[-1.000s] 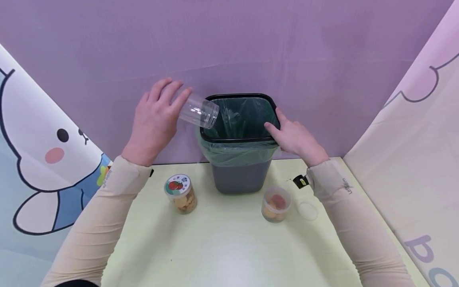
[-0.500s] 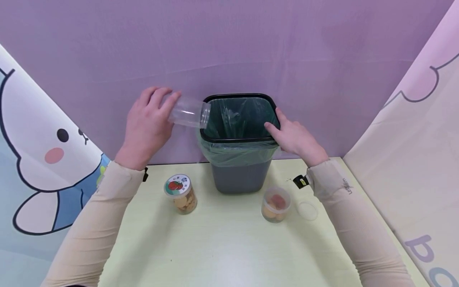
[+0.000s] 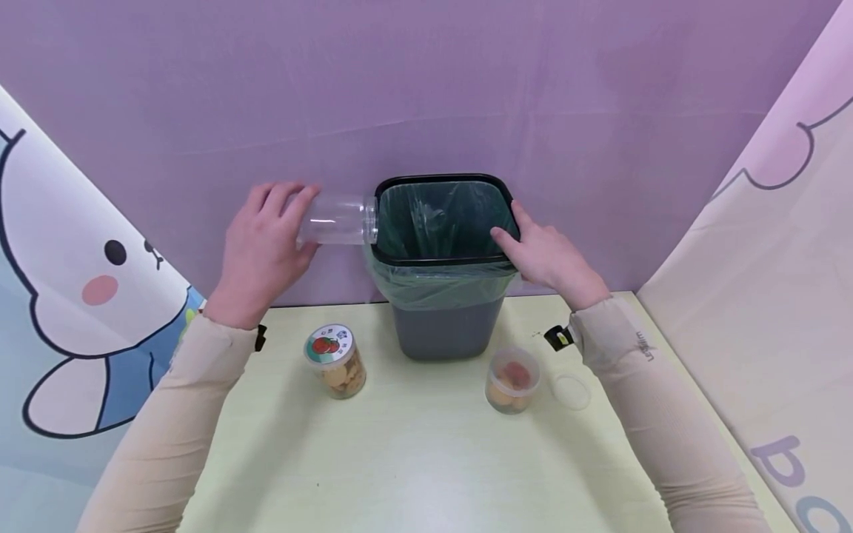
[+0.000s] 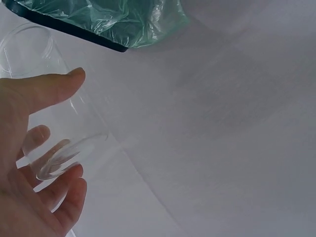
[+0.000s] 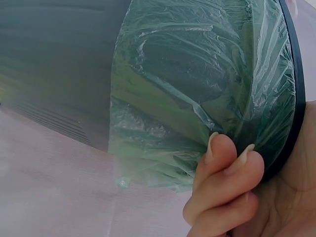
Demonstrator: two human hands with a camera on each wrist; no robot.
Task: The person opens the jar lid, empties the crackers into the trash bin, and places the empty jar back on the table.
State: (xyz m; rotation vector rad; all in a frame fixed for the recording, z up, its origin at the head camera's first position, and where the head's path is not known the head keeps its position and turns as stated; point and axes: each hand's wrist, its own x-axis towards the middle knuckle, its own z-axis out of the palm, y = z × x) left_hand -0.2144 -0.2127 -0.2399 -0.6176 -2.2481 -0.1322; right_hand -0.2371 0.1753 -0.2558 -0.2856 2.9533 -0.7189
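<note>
Empty clear jar held sideways at the rim of a lined bin.

Nearest on the pale table point(image 3: 413, 459) stand a lidded cookie jar point(image 3: 335, 360), an open cookie jar point(image 3: 512, 379) and a loose clear lid point(image 3: 571, 391). Behind them, the right hand point(image 3: 549, 255) grips the grey waste bin point(image 3: 443, 259) at its right rim, fingers curled on the green liner point(image 5: 197, 98). The left hand point(image 3: 260, 248) wraps round the empty clear jar point(image 3: 336, 220), lying level, mouth just beside the bin's left rim.

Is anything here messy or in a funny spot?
A little. One snack jar stands open, its lid lying on the table beside it. The left hand holds an empty jar sideways by the bin. Nothing looks spilled.
</note>
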